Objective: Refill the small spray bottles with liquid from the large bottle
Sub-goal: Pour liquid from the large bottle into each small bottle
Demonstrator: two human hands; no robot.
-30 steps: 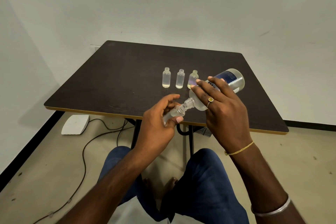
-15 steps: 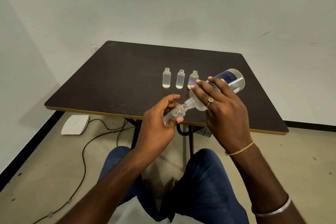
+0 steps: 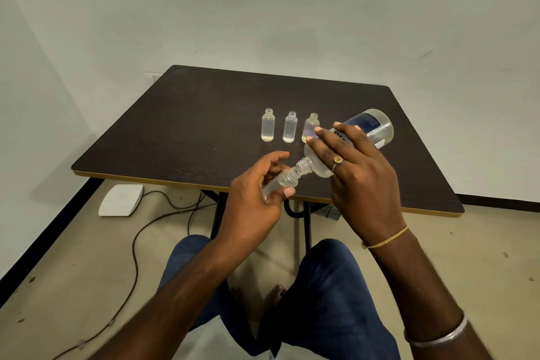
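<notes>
My right hand [image 3: 355,172] grips the large clear bottle [image 3: 369,128] with a blue label, tipped neck-down to the left. Its mouth meets the open neck of a small clear bottle [image 3: 285,180], tilted and held in my left hand [image 3: 254,199] above the table's near edge. Three more small bottles without caps stand in a row on the dark table [image 3: 181,131]: the left one [image 3: 267,128], the middle one [image 3: 290,131], and the right one [image 3: 310,127], partly hidden behind my right fingers. Each holds a little liquid at the bottom.
The table's near edge has a yellow trim [image 3: 146,180]. On the floor to the left lie a white flat device [image 3: 120,200] and a dark cable [image 3: 137,248]. My knees in blue trousers [image 3: 327,286] are under the near edge. Walls close behind and left.
</notes>
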